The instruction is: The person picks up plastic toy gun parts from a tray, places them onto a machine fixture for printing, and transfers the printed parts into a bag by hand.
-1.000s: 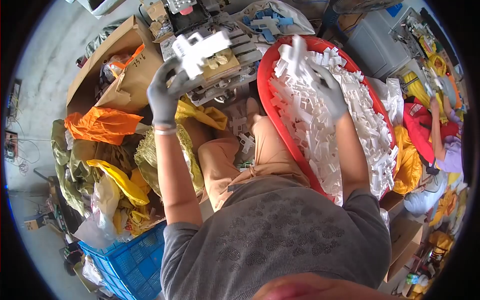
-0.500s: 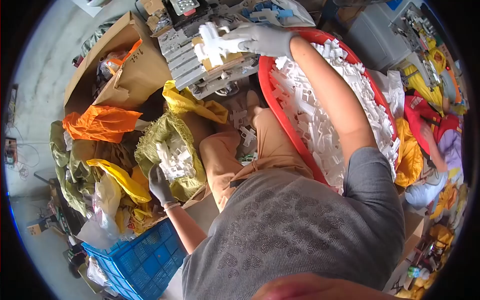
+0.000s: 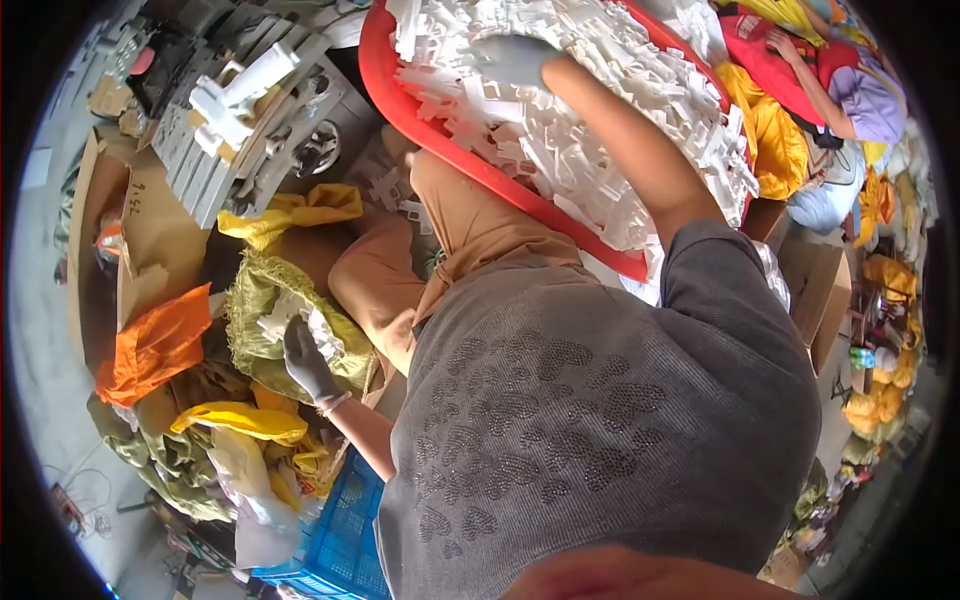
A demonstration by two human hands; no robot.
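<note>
My right hand (image 3: 515,60), in a grey glove, is over a heap of white plastic parts (image 3: 570,130) in a long red tub (image 3: 470,165). Motion smears its fingers, so whether they grip a part cannot be seen. Also gloved in grey, my left hand (image 3: 308,362) rests at the mouth of a green woven sack (image 3: 248,305). Its fingers look stretched out, and nothing shows in them. White parts (image 3: 310,325) lie inside that sack, partly hidden by the hand. On the grey metal machine bed (image 3: 195,175) sits a white plastic piece (image 3: 240,100), apart from both hands.
A cardboard box (image 3: 150,240) stands at the left, with orange cloth (image 3: 160,340) and yellow bags (image 3: 245,420) below it. Near my left forearm is a blue crate (image 3: 345,530). Another person in red (image 3: 770,60) sits at the upper right beside a yellow sack (image 3: 765,130).
My right hand has left the white piece on the machine and moved over the tub. My view has turned toward the tub. My left hand has shifted slightly further over the sack's opening.
</note>
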